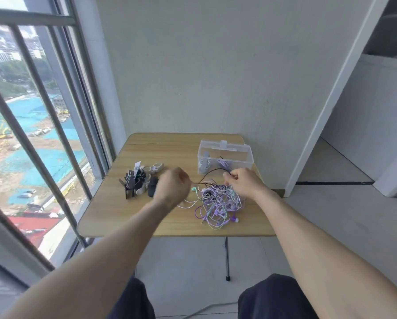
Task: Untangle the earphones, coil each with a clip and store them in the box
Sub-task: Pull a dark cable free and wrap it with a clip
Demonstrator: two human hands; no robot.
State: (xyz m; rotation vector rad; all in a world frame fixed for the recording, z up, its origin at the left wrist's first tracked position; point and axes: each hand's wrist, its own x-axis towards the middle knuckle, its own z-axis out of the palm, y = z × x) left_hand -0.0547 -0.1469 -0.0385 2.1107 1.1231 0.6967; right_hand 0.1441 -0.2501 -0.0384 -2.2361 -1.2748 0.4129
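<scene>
A small wooden table stands by a window. Two bare arms reach over it.

The left hand is curled up like a fist. It pinches one end of a thin black cord. The right hand has its fingers bent too, and it pinches the other end of the same cord. The cord makes a small arch in the air between the two hands.

Under the hands lies a messy pile of tangled earphones. The wires are purple, white and light green. The pile sits near the front edge of the table, toward the right side. The right hand is just above it.

A clear plastic box sits near the back right corner. It is open at the top. Inside there are a white coiled earphone and something purple, but that one is hard to make out.

A heap of clips lies toward the left edge. They are black, grey and white. The left hand is just beside them.
</scene>
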